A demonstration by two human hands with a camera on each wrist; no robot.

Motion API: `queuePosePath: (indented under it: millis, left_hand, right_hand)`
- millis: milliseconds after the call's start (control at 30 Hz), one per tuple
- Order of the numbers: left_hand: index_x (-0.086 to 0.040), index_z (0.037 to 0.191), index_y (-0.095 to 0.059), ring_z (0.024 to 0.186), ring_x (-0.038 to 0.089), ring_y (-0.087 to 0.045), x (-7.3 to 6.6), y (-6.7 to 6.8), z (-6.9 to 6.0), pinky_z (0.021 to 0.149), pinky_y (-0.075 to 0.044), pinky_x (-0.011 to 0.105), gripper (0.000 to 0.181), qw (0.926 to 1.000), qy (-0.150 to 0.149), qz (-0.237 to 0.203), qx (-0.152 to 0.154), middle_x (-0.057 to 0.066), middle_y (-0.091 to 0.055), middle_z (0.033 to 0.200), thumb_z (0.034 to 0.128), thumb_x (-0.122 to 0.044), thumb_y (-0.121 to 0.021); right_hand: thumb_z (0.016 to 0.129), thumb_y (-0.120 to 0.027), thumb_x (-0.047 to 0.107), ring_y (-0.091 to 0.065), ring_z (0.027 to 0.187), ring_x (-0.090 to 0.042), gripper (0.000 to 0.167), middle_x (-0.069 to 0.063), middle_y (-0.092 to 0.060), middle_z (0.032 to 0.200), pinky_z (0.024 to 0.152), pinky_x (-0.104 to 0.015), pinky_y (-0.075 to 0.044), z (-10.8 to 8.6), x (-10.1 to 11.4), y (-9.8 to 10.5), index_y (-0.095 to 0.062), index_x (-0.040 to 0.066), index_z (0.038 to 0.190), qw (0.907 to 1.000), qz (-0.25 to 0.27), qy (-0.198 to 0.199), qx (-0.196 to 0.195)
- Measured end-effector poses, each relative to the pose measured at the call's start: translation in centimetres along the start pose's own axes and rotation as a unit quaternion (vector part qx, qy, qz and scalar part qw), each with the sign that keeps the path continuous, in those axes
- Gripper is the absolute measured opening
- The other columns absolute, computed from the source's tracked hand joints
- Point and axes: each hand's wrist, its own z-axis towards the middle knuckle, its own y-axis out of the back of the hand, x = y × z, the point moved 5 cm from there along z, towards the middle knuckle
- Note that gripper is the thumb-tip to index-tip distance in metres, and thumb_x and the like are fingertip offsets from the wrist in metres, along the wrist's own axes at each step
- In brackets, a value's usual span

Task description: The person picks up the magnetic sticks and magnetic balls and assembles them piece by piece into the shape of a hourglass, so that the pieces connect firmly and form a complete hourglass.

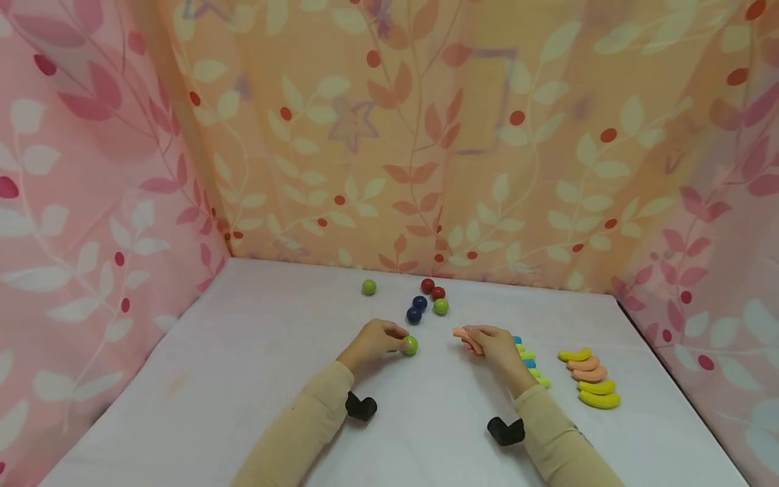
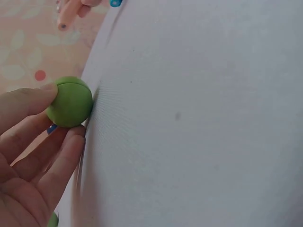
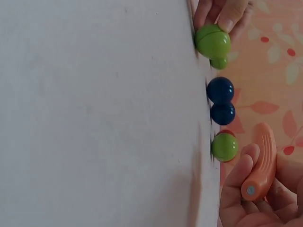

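My left hand pinches a green ball between thumb and fingers, low over the white table. Up close in the left wrist view, the same green ball shows a thin seam. To the right, my right hand holds an orange curved stick with a round grey disc at its end, raised above the table. Beyond the hands lie two dark blue balls, a second green ball and two red balls. Another green ball sits apart at the back.
Blue and yellow-green short sticks lie in a row, partly hidden by the right hand. Farther right is a row of yellow curved sticks and orange curved sticks. Patterned cloth walls the table's back and sides.
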Motion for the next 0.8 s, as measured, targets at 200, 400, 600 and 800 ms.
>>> queuePosePath:
  millis: [200,400,600,800]
  left_hand:
    - [-0.016,0.106,-0.077,0.099,0.015,-0.062,0.8,-0.1,-0.8,0.088,-0.053,0.032,0.025,0.9996,0.020,-0.011,-0.016,0.000,-0.074,0.106,0.0822,-0.024,-0.081]
    - [-0.016,0.107,-0.077,0.099,0.014,-0.062,0.9,0.0,-1.1,0.086,-0.054,0.029,0.027,0.9994,0.018,-0.014,-0.025,0.000,-0.074,0.106,0.0819,-0.023,-0.082]
    - [-0.014,0.108,-0.076,0.113,0.021,-0.061,1.0,-0.2,-1.5,0.103,-0.048,0.044,0.027,0.9988,0.013,-0.031,-0.036,0.002,-0.075,0.109,0.0829,-0.023,-0.081]
    - [-0.013,0.110,-0.076,0.122,0.026,-0.060,1.5,-0.6,-1.8,0.110,-0.041,0.049,0.030,0.9978,0.000,-0.045,-0.049,0.004,-0.075,0.112,0.0822,-0.024,-0.081]
  right_hand:
    - [0.101,-0.057,0.035,-0.062,0.079,-0.011,0.046,-0.004,-0.072,0.095,0.072,-0.020,-0.051,-0.6,-0.3,-2.6,-0.061,0.000,0.132,0.9997,-0.002,-0.010,0.023]
    - [0.099,-0.060,0.035,-0.062,0.076,-0.011,0.044,-0.003,-0.073,0.091,0.071,-0.020,-0.049,-1.0,0.4,-4.2,-0.065,0.001,0.127,0.9998,-0.008,0.000,0.018]
    - [0.098,-0.062,0.031,-0.063,0.070,-0.009,0.040,-0.004,-0.073,0.084,0.066,-0.019,-0.052,-1.0,0.5,-5.6,-0.068,-0.002,0.122,0.9997,0.013,0.002,0.022]
    - [0.099,-0.061,0.024,-0.063,0.066,-0.007,0.036,-0.004,-0.071,0.081,0.063,-0.018,-0.053,-0.8,-0.1,-6.5,-0.067,-0.005,0.119,0.9987,0.044,0.002,0.026]
